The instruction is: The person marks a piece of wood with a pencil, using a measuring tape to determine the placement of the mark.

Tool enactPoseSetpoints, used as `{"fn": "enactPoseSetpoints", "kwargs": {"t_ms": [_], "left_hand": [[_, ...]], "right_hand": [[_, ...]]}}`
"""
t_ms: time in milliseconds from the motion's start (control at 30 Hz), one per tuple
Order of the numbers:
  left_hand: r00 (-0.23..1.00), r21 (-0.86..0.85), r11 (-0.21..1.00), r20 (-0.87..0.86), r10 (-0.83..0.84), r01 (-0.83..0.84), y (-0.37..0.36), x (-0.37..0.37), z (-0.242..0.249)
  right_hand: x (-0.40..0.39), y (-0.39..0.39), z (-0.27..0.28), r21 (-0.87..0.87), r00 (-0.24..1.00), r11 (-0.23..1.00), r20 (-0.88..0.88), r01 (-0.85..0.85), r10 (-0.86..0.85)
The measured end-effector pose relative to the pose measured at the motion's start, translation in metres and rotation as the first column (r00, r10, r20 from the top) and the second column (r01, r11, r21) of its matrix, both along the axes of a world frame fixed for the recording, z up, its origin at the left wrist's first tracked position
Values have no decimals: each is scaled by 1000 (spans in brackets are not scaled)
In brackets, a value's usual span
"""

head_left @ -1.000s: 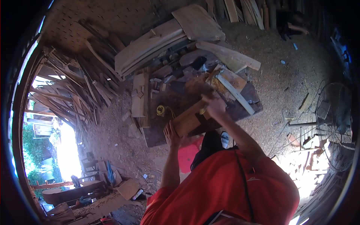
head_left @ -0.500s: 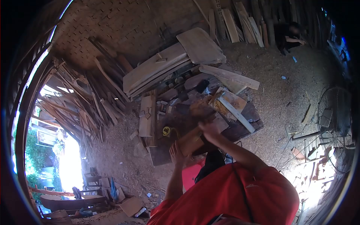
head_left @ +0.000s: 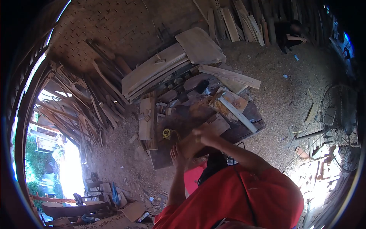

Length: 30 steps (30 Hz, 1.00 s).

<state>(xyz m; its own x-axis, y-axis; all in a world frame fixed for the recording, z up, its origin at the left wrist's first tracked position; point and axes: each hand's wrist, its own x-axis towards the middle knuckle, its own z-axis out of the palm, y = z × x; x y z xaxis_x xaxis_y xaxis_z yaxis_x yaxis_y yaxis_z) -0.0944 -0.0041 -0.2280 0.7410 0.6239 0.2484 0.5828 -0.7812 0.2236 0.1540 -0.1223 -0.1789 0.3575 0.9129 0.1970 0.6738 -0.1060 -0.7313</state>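
My left hand [head_left: 178,155] lies on the left end of a brown wooden board [head_left: 189,146], its fingers stretched out. The board rests at the near edge of a low dark work table [head_left: 162,160]. Over the board's right part is my right hand [head_left: 204,136], with its fingers curled and blurred; whatever it holds, if anything, cannot be made out. A yellow tape measure [head_left: 166,133] sits on the table just beyond my left hand. Another flat wooden piece [head_left: 218,123] lies to the right of my right hand.
Large planks [head_left: 156,70] are stacked behind the table, with small blocks [head_left: 146,115] on its left side. A pale wooden strip [head_left: 238,114] lies at the right. Scrap wood leans at the left. A person [head_left: 289,36] crouches at the far right. A wire fan cage [head_left: 337,110] stands at right.
My right hand has moved a little left and toward me along the board. The whole view has shifted slightly. My left hand stays on the board.
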Motion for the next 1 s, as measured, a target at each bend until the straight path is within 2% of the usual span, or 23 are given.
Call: {"fn": "enactPoseSetpoints", "kwargs": {"t_ms": [100, 200, 267, 333, 367, 433, 533, 567, 633, 733, 767, 800, 867, 900, 933, 1000], "left_hand": [[1000, 2, 1000, -5, 4, -4, 0, 1, -1], [999, -27, 1000, 32, -5, 5, 0, 1, -2], [998, -1, 1000, 53, -16, 16, 10, -3, -22], [998, 42, 999, 58, -23, 21, 32, -11, -64], [998, 63, 998, 57, -28, 24, 38, -16, -75], [998, 95, 995, 63, -27, 21, 34, -16, -65], [998, 99, 995, 51, -33, 28, 10, -5, -20], [998, 95, 995, 43, -37, 32, 4, -1, -7], [997, 48, 998, 62, -39, 36, 6, -1, -13], [997, 60, 998, 72, -38, 34, 3, 0, -8], [997, 79, 996, 70, -42, 36, 1, 1, -3], [999, 97, 995, 40, -26, 22, 5, -2, -8], [1000, 127, 992, -7, 6, -5, 16, -7, -40], [997, 141, 989, 59, 44, -52, 19, -4, -49], [999, 130, 991, 51, 19, -25, 20, -3, -48], [999, 108, 994, 29, -25, 22, 17, -9, -37]], "right_hand": [[27, -3, 28, -196, 980, 965, 128, 173, -150], [-15, 8, 43, -384, 963, 922, 264, 56, 52], [-63, 16, 10, -181, 915, 983, 388, -44, 112], [-100, 16, 6, 46, 884, 984, 448, -170, 132], [-109, 12, 6, 19, 905, 973, 372, -230, 207], [-117, 4, 14, -22, 915, 937, 211, -348, 345], [-81, -9, 29, -79, 942, 957, -220, -278, 255], [-63, -8, 28, -107, 968, 973, -169, -206, 186], [-32, -3, 18, -153, 997, 986, -54, -62, 54], [-35, 6, 14, -151, 998, 989, -63, 14, -24], [-48, 4, 18, -91, 1000, 996, 14, 11, -10], [-71, 18, -10, -125, 996, 992, -87, 6, -17], [-102, 21, -32, -130, 991, 989, -125, -64, 47], [-113, 11, -12, -101, 990, 986, -68, -132, 125], [-117, 4, 1, -74, 979, 976, -11, -205, 205], [-104, -2, 11, -49, 982, 982, -60, -184, 181]]}}
